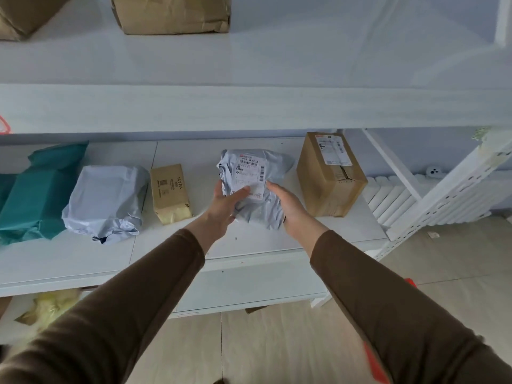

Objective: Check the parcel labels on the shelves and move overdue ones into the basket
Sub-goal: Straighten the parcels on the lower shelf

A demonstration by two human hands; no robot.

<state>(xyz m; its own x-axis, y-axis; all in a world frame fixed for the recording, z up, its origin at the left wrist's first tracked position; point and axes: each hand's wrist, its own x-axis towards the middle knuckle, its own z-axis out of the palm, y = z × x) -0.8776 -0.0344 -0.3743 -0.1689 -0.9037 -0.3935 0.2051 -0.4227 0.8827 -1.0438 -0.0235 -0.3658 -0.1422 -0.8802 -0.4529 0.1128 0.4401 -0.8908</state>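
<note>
A grey plastic mailer parcel [273, 164] with a white printed label [250, 173] facing up is held over the middle shelf [318, 234]. My left hand [224, 203] grips its lower left side, thumb lying across the label's bottom edge. My right hand [288, 206] cups the parcel's right side from below, fingers curled round it. Both sleeves are brown. A red-orange edge [372, 364] shows under my right arm; whether it is the basket I cannot tell.
On the same shelf stand a labelled cardboard box [329, 176] at right, a small brown "MYFA" packet [170, 194], another grey mailer [106, 200] and teal bags [38, 195] at left. Two cardboard boxes [171, 12] sit on the upper shelf. A white perforated upright [448, 195] leans right.
</note>
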